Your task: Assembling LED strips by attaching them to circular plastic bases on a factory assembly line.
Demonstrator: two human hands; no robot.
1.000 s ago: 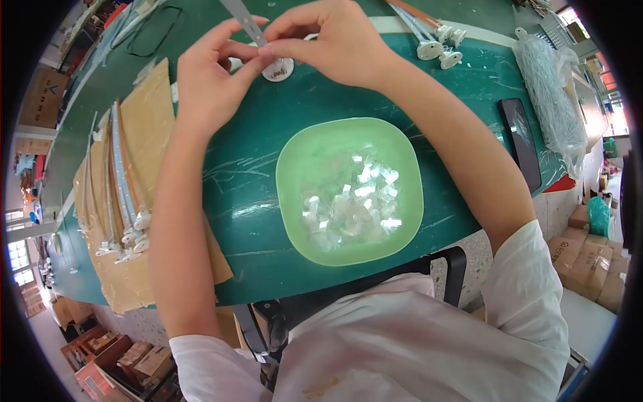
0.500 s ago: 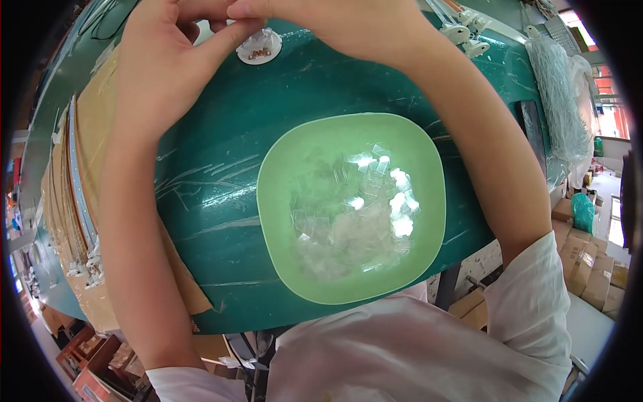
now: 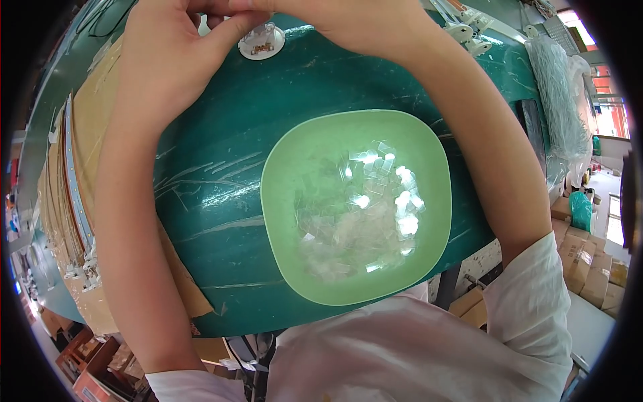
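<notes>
On the far left, long narrow strips (image 3: 72,181) with white fittings at their near ends are lying on a brown cardboard sheet (image 3: 100,90), which is resting on the green tabletop (image 3: 221,134). Beside it, the left hand (image 3: 161,60) is reaching to the upper edge with fingers bent and thumb stretching toward the right hand. Just beside that thumb, a round white end fitting (image 3: 262,45) with copper-coloured parts is sitting under the hands; whether the thumb is touching it, I cannot tell. The right hand (image 3: 335,17) is meeting the left at the fingertips, and the upper edge is hiding what either is gripping. Nearer the body, a light green bowl (image 3: 432,167) is holding clear flat plastic pieces (image 3: 362,231). Further right, more white fittings (image 3: 462,31) are lying beyond the right forearm, a dark phone (image 3: 531,127) is showing beside it, and a clear plastic bundle (image 3: 554,94) is lying along the table's right side.
</notes>
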